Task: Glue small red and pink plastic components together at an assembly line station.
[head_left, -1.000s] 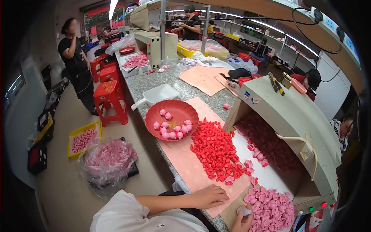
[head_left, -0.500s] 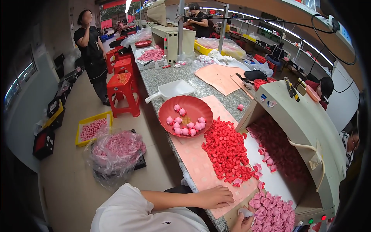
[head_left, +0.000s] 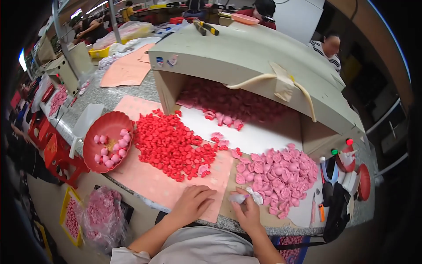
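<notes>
My left hand (head_left: 192, 204) lies on the pink sheet (head_left: 176, 193) at the table's near edge, fingers loosely stretched and holding nothing. Beside it my right hand (head_left: 248, 214) is closed round a small translucent whitish object (head_left: 238, 198) with a purplish end; its exact kind is not plain. A crumpled white tissue (head_left: 255, 196) touches the fingers of that hand. Just beyond the right hand is a heap of pink petal-shaped pieces (head_left: 281, 176). A spread of small glossy red pieces (head_left: 176, 147) covers the sheet beyond my left hand.
A grey hooded box (head_left: 250, 66) stands ahead with pink pieces inside. To the left, a red dish (head_left: 107, 141) holds round pink pieces near a white scoop (head_left: 88, 121). At right lie an orange lighter (head_left: 321, 213) and a black strap bag (head_left: 337, 211). Other people sit beyond the box.
The view has swung to the right, bringing the box and the pink heap to the middle. My left hand still lies on the sheet; my right still holds the small translucent object.
</notes>
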Available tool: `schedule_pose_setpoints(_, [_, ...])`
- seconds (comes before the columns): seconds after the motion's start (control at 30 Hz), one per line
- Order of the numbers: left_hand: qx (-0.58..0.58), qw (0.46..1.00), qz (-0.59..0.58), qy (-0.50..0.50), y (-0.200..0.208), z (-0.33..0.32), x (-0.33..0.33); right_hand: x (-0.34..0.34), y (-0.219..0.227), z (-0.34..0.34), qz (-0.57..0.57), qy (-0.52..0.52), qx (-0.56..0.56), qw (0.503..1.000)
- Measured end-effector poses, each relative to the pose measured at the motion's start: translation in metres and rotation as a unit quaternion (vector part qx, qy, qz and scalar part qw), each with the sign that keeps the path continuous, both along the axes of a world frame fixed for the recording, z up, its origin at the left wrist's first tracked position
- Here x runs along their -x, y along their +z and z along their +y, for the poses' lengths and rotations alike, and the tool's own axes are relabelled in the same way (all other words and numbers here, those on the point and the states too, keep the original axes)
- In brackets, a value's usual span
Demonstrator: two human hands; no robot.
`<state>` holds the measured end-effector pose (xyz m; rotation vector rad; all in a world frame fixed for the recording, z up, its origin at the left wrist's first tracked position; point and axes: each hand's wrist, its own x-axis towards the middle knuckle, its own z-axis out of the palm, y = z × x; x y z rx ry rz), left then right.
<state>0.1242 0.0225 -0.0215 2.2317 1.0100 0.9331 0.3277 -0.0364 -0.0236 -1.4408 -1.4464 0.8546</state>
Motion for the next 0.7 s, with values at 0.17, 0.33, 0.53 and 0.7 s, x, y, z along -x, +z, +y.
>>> schedule_pose_setpoints(0.17, [-0.087,0.992,0.032,0.088,0.001,0.022,-0.016,-0.014,-0.010,0.005,0.037,0.005,0.027,0.999])
schedule_pose_setpoints(0.33, [-0.093,0.980,0.113,0.135,0.004,0.047,-0.034,-0.025,-0.012,0.009,0.008,0.005,0.031,0.999])
schedule_pose_setpoints(0.53, [-0.134,0.978,0.135,0.082,-0.004,0.050,-0.107,-0.091,-0.009,0.001,-0.073,-0.017,-0.018,0.997])
schedule_pose_setpoints(0.7, [-0.130,0.975,0.156,0.092,-0.001,0.036,-0.132,-0.118,0.000,-0.005,-0.019,0.037,0.040,0.998])
